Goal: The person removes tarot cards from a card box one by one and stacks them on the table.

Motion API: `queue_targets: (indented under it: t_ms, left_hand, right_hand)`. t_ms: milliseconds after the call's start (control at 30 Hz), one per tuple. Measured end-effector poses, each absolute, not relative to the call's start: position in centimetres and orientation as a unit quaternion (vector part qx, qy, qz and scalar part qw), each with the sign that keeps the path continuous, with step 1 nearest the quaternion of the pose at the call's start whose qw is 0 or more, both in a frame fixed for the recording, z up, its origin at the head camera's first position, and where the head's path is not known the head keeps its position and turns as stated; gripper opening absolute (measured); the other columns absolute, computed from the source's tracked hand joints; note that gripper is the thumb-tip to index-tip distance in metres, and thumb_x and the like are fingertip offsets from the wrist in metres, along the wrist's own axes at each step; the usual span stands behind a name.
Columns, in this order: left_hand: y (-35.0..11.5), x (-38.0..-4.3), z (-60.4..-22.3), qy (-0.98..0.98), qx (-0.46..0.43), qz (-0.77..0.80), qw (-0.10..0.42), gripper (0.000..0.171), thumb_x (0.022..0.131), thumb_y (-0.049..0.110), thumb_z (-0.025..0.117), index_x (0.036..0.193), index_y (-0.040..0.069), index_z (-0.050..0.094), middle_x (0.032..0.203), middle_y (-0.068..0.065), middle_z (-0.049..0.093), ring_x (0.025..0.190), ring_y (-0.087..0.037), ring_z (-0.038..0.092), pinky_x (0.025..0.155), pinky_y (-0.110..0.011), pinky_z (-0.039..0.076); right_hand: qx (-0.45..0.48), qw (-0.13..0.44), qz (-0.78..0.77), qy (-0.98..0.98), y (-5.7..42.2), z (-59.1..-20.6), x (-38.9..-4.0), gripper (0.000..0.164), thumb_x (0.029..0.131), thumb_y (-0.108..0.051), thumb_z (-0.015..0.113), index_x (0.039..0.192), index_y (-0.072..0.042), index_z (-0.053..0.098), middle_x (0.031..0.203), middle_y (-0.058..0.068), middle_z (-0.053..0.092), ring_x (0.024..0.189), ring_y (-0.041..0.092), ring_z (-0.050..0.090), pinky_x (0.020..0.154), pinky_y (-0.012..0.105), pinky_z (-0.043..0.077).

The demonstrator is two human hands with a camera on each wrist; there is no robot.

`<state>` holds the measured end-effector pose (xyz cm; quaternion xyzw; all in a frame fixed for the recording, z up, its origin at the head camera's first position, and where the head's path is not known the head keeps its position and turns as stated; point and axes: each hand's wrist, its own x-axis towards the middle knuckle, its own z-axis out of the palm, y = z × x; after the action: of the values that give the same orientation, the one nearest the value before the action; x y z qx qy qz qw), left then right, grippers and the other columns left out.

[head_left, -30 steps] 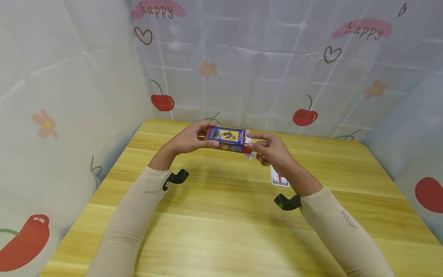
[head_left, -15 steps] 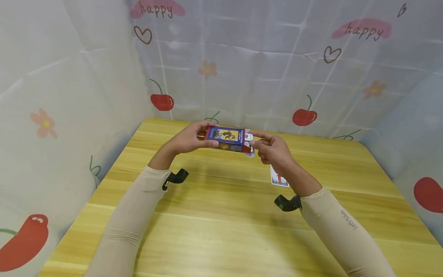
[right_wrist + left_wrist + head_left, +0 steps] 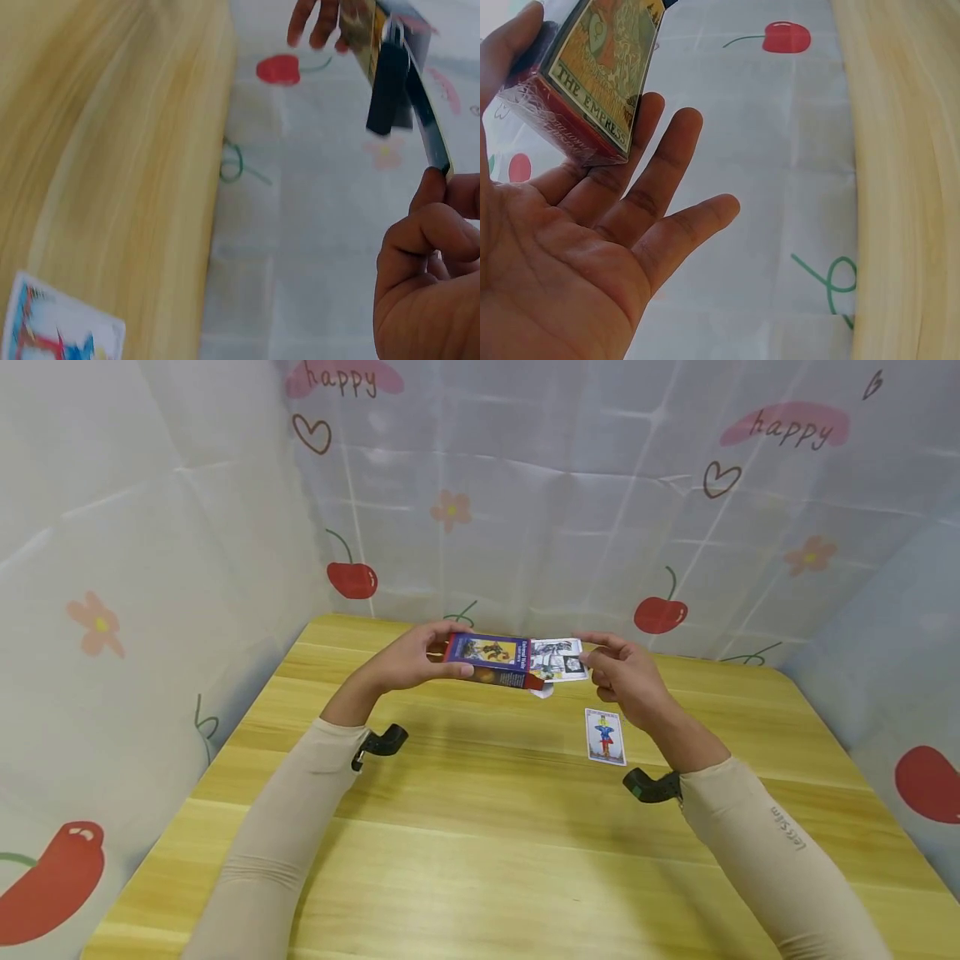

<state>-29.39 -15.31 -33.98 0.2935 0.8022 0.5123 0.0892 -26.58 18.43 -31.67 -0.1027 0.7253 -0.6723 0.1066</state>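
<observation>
My left hand (image 3: 408,662) grips a tarot card box (image 3: 486,650) between thumb and fingers, held above the table's far part. The box is blue and red with a picture on top; its side reads "The Empress" in the left wrist view (image 3: 604,71). From its open right end a picture card (image 3: 555,660) sticks out more than halfway. Thumb and forefinger of my right hand (image 3: 628,681) pinch that card's outer end. The right wrist view shows the card (image 3: 433,131) edge-on, running from box to fingertips, with a dark box flap (image 3: 388,94) beside it.
Another tarot card (image 3: 604,737), showing a figure in blue and red, lies face up on the wooden table (image 3: 480,860) below my right hand. A white curtain (image 3: 510,552) printed with cherries rises behind the table and along both sides.
My right hand has moved to the right and drawn the card out of the box. The card on the table, earlier partly covered, now shows whole. My left hand and the box stay put.
</observation>
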Motion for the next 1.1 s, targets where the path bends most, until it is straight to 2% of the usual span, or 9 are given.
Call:
queue_targets:
  t_ms: [133,233,333,467,567,700,867,967,1100]
  left_hand:
    - [-15.2,-29.4,-33.9,0.804,0.298,0.507,0.092,0.063,0.086,0.03,0.076,0.139,0.012,0.048,0.128,-0.012,0.057,0.116,-0.026,0.056,0.103,-0.041,0.049]
    - [-15.3,-29.5,-33.9,0.806,0.299,0.502,0.093,0.062,0.087,0.027,0.076,0.139,0.012,0.048,0.127,-0.012,0.057,0.116,-0.027,0.057,0.104,-0.042,0.049]
    - [-15.3,-29.5,-33.9,0.807,0.299,0.5,0.094,0.061,0.087,0.025,0.075,0.14,0.012,0.048,0.127,-0.012,0.058,0.116,-0.026,0.057,0.104,-0.042,0.049]
    - [-15.4,-29.5,-33.9,0.806,0.302,0.499,0.098,0.061,0.087,0.025,0.075,0.14,0.011,0.047,0.127,-0.013,0.057,0.116,-0.027,0.057,0.104,-0.043,0.049]
    - [-15.5,-29.5,-33.9,0.805,0.305,0.499,0.099,0.062,0.087,0.028,0.075,0.14,0.011,0.047,0.129,-0.013,0.056,0.117,-0.027,0.056,0.105,-0.042,0.048]
    - [-15.9,-29.4,-33.7,0.806,0.301,0.499,0.097,0.063,0.086,0.03,0.076,0.14,0.011,0.048,0.13,-0.012,0.055,0.117,-0.027,0.056,0.104,-0.041,0.049]
    - [-16.0,-29.4,-33.5,0.803,0.301,0.506,0.093,0.063,0.086,0.03,0.076,0.139,0.011,0.048,0.13,-0.012,0.055,0.117,-0.026,0.057,0.102,-0.04,0.05]
    - [-15.9,-29.3,-33.6,0.801,0.307,0.505,0.095,0.062,0.087,0.029,0.076,0.14,0.012,0.048,0.131,-0.012,0.055,0.117,-0.026,0.057,0.102,-0.039,0.05]
    - [-15.9,-29.2,-33.6,0.803,0.305,0.504,0.095,0.063,0.087,0.027,0.076,0.141,0.012,0.048,0.131,-0.011,0.055,0.117,-0.026,0.057,0.102,-0.039,0.05]
  right_hand:
    - [-0.151,0.129,-0.638,0.744,20.5,-30.9,-27.5,0.027,0.102,-0.014,0.053,0.126,-0.023,0.06,0.066,-0.007,0.037,0.051,0.015,0.016,0.048,0.035,0.008]
    - [-0.187,0.135,-0.605,0.762,21.9,-30.1,-28.3,0.029,0.102,-0.013,0.052,0.129,-0.02,0.06,0.063,-0.006,0.033,0.052,0.018,0.014,0.047,0.037,0.008]
    - [-0.202,0.133,-0.562,0.791,23.3,-29.2,-28.9,0.032,0.102,-0.016,0.053,0.133,-0.016,0.057,0.065,-0.008,0.038,0.052,0.018,0.017,0.046,0.037,0.011]
    - [-0.211,0.143,-0.482,0.838,24.6,-28.0,-29.9,0.035,0.102,-0.018,0.053,0.137,-0.01,0.054,0.087,-0.005,0.061,0.057,0.017,0.035,0.048,0.037,0.02]
    - [-0.224,0.157,-0.401,0.874,25.2,-27.2,-30.7,0.034,0.103,-0.016,0.05,0.136,-0.008,0.053,0.097,0.004,0.064,0.066,0.019,0.046,0.052,0.034,0.029]
    - [-0.223,0.183,-0.304,0.908,25.0,-26.7,-32.1,0.033,0.103,-0.016,0.05,0.136,-0.012,0.055,0.099,0.011,0.063,0.072,0.019,0.049,0.058,0.029,0.036]
    - [-0.25,0.205,-0.247,0.913,24.6,-28.4,-33.9,0.031,0.102,-0.009,0.05,0.132,-0.008,0.058,0.104,0.015,0.066,0.078,0.018,0.058,0.064,0.025,0.045]
    - [-0.277,0.209,-0.212,0.914,24.6,-30.2,-34.7,0.029,0.1,-0.004,0.051,0.128,-0.006,0.06,0.107,0.017,0.066,0.085,0.019,0.064,0.073,0.029,0.052]
    - [-0.29,0.232,-0.192,0.909,24.1,-32.2,-35.4,0.028,0.1,-0.002,0.05,0.126,-0.005,0.06,0.109,0.018,0.065,0.088,0.022,0.064,0.079,0.034,0.054]
